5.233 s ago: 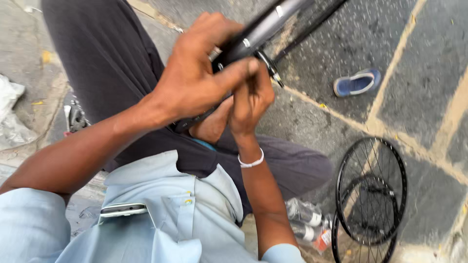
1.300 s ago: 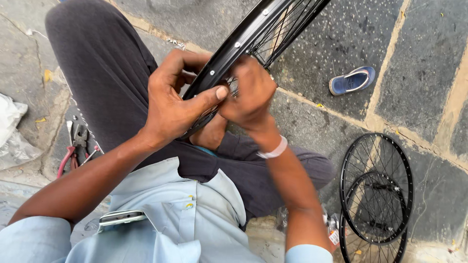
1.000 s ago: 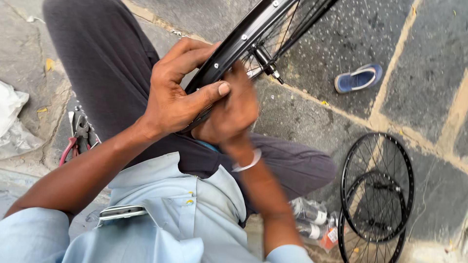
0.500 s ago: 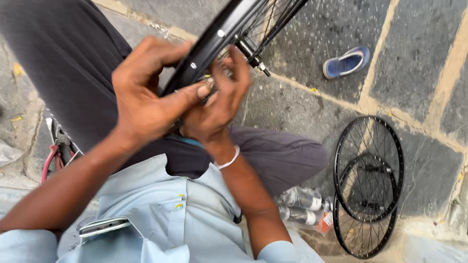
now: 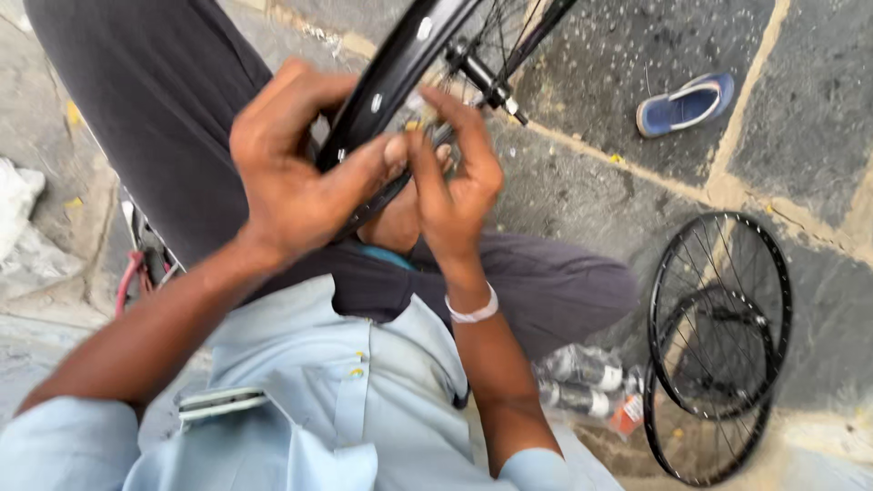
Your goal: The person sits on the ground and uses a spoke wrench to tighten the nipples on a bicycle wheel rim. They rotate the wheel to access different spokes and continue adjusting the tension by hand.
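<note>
Light blue short-sleeved shirt (image 5: 346,400) with small buttons, chest pocket (image 5: 223,405) holding a flat device. Dark grey trousers (image 5: 173,109). White band (image 5: 473,312) on right wrist. Forearms bare.

The wheel rim (image 5: 400,68) ran off the top edge, both hands (image 5: 300,173) were motion-blurred, and the fingertips hid whatever they pinched

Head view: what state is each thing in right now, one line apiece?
Black wheel rim: held up over the lap, tilted.
Left hand: gripping the rim, thumb pressed to it.
Right hand: fingers at the rim's inner side.
Spare wheels: two, overlapping, on the paving.
Blue sandal: lying alone on the paving.
</note>
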